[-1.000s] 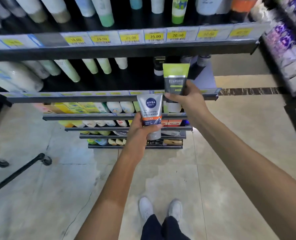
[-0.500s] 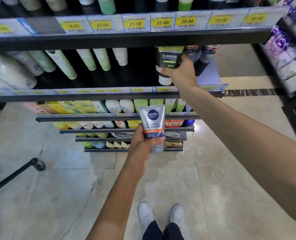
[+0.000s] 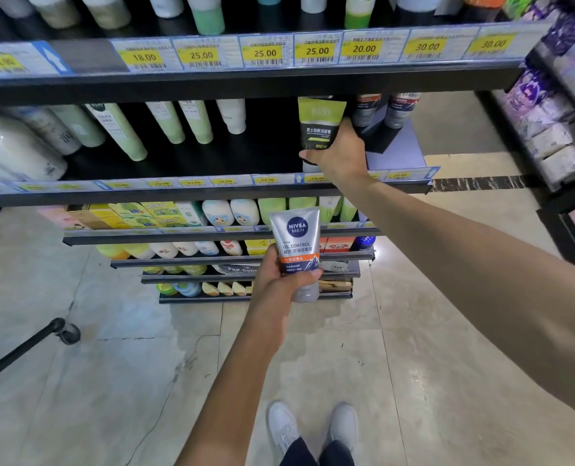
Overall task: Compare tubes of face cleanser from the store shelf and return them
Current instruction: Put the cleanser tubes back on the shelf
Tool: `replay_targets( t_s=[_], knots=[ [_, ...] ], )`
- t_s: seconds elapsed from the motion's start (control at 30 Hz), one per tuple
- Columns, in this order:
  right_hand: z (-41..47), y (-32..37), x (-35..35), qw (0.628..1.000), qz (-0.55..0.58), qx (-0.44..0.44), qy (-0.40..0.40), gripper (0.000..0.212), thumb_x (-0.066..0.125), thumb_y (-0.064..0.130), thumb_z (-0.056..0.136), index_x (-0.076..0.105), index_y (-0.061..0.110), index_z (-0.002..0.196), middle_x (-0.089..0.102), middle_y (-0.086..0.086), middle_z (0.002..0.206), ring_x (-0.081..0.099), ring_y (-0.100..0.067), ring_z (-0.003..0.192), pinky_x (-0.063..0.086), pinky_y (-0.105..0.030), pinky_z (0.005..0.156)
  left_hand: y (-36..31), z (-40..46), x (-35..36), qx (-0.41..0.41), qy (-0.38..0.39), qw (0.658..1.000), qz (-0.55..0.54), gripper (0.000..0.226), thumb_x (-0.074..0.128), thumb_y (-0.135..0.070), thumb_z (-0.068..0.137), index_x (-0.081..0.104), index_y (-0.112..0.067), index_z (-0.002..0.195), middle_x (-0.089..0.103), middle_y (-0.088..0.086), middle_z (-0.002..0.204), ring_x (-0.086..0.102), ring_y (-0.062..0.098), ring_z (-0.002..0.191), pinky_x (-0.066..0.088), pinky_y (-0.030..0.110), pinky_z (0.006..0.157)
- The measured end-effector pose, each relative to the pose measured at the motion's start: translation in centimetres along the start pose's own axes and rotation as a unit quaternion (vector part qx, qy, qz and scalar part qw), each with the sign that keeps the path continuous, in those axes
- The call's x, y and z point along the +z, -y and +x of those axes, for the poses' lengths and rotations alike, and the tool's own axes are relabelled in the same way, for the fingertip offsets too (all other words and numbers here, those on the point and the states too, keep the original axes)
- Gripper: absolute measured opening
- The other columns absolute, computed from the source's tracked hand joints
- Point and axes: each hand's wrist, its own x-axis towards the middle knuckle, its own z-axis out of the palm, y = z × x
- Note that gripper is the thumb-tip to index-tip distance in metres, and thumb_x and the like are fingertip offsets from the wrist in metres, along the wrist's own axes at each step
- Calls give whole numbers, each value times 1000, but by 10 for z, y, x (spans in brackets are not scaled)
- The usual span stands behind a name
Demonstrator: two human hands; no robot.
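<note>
Looking at where things sit, you're on the return step for tube one: your right hand (image 3: 338,156) has the green-and-black tube (image 3: 318,127) up on the second shelf (image 3: 212,193), near its right end, just beside two grey tubes (image 3: 383,109) that stand further right. Fingers and thumb are curled round its lower half, so it's gripped, not let go yet. I can't tell if the cap is actually touching the shelf board, since your hand covers it.

Next move, as I read it: stand it down on its cap, loosen the grip and pull the hand back out without knocking the neighbours. Not much room under the price-tag rail (image 3: 265,53) above, so keep it low.

Your left hand (image 3: 281,279) is wrapped round the bottom of the Nivea Men tube (image 3: 297,245), thumb across the front, holding it upright out in front of the lower shelves, well clear of any shelf. That one still needs to go back too.
</note>
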Motion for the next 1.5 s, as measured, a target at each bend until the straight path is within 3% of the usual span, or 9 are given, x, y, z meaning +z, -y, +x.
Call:
replay_targets(
  t_s=[0.2, 0.43, 0.6, 0.8, 0.97, 1.1, 1.27, 1.37, 1.5],
  knots=[
    [8, 7, 0, 1000, -3, 23, 15, 72, 91, 22, 75, 46, 10, 129, 62, 0, 114, 58, -16, 101, 45, -24, 87, -1, 3, 0, 1, 0, 1000, -1, 63, 80, -2, 67, 62, -19, 125, 74, 9, 115, 69, 34, 113, 55, 42, 99],
    [7, 9, 1, 999, -18, 23, 34, 74, 90, 20, 77, 43, 9, 133, 63, -4, 125, 60, -22, 119, 45, -27, 97, 1, 4, 0, -9, -3, 1000, 5, 58, 75, 11, 78, 61, -19, 126, 75, 6, 114, 70, 26, 109, 55, 41, 98],
    [4, 10, -8, 997, -32, 36, 56, 71, 89, 18, 78, 44, 8, 133, 55, 3, 113, 55, -17, 111, 41, -23, 91, -5, 3, 4, -12, -2, 1000, 5, 57, 76, 10, 78, 61, -20, 125, 75, 4, 113, 70, 25, 110, 55, 43, 100],
    [-12, 5, -30, 996, -60, 35, 57, 63, 86, 27, 82, 51, 10, 131, 64, -2, 116, 62, -21, 112, 48, -28, 89, -18, 0, 14, -18, -1, 1000, 3, 55, 77, 9, 78, 62, -20, 122, 76, 5, 111, 70, 25, 109, 55, 43, 100],
    [-30, -17, -82, 981, -182, -25, 58, 50, 68, 38, 97, 54, 14, 138, 61, -9, 136, 57, -28, 125, 46, -37, 99, -31, 0, 25, -14, 14, 999, 35, 54, 77, 7, 80, 63, -23, 122, 76, 5, 112, 69, 30, 112, 53, 48, 104],
    [-31, -46, -131, 948, -306, -41, 74, 51, 63, 43, 97, 53, 17, 140, 57, -7, 141, 54, -30, 127, 46, -40, 95, -41, 8, 45, 5, 32, 997, 67, 55, 79, 2, 81, 61, -25, 126, 76, -3, 113, 71, 17, 108, 53, 47, 104],
    [-18, -98, -159, 941, -321, -76, 75, 38, 63, 36, 99, 62, 14, 130, 63, -10, 130, 61, -31, 110, 46, -36, 83, -38, 39, 84, 51, 30, 995, 83, 52, 85, -5, 77, 63, -25, 120, 76, -1, 111, 72, 19, 105, 55, 47, 101],
    [-11, -128, -158, 942, -308, -121, 59, 23, 62, 29, 99, 67, 12, 114, 66, -11, 114, 61, -33, 97, 40, -34, 70, -33, 65, 113, 87, 5, 992, 96, 48, 83, 0, 78, 65, -22, 117, 77, -1, 110, 73, 17, 102, 58, 39, 93],
    [-8, -145, -154, 939, -300, -169, 24, 20, 60, 29, 101, 65, 10, 106, 67, -13, 100, 51, -28, 80, 34, -34, 64, -37, 91, 147, 139, -26, 982, 126, 47, 82, 2, 79, 63, -12, 119, 76, 5, 113, 70, 8, 91, 56, 22, 77]
  ],
)
